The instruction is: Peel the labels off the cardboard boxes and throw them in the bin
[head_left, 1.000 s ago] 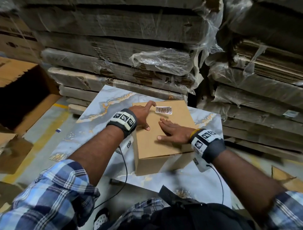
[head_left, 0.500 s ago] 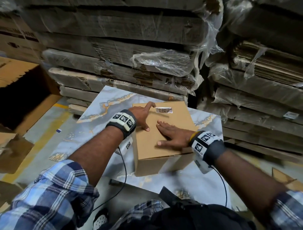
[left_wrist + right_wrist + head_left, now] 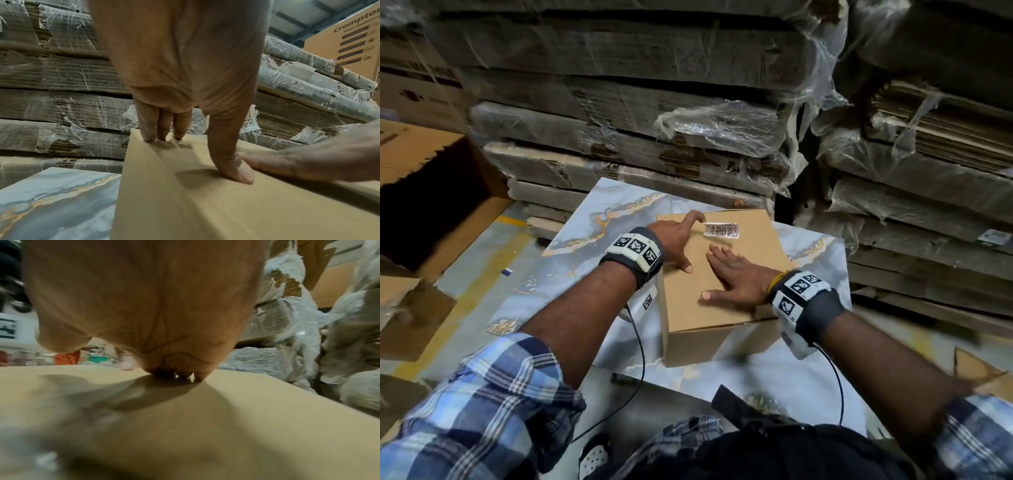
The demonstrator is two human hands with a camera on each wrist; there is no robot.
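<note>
Both hands lie on top of one cardboard box (image 3: 722, 274). From the head view, the left hand (image 3: 674, 240) sits at the box's far left corner, its index finger raised and bent toward the near end of a white label (image 3: 722, 230), thumb down on the cardboard; it grips nothing that I can see. The right hand (image 3: 736, 279) is spread flat, fingers straight, pressing the lid to steady the box. The label's left end looks slightly curled up, but most of it seems still stuck, so the peel is judged barely begun, and dropping it in a bin is still to come. No bin can be picked out for certain; a large open carton (image 3: 431, 192) stands at the left. The box rests on a marbled grey-blue surface (image 3: 599, 219), with plastic-wrapped stacks of flattened cardboard (image 3: 637, 113) behind it and to the right.

On the left wrist view, three fingers (image 3: 156, 123) rest at the box's far edge and the thumb presses the lid, just beside the other hand's fingers. The label on the box is hidden here.

The right wrist view is blurred: the palm (image 3: 144, 305) hovers low, fingertips touching the lid, holding nothing. Wrapped bundles show at the right.
</note>
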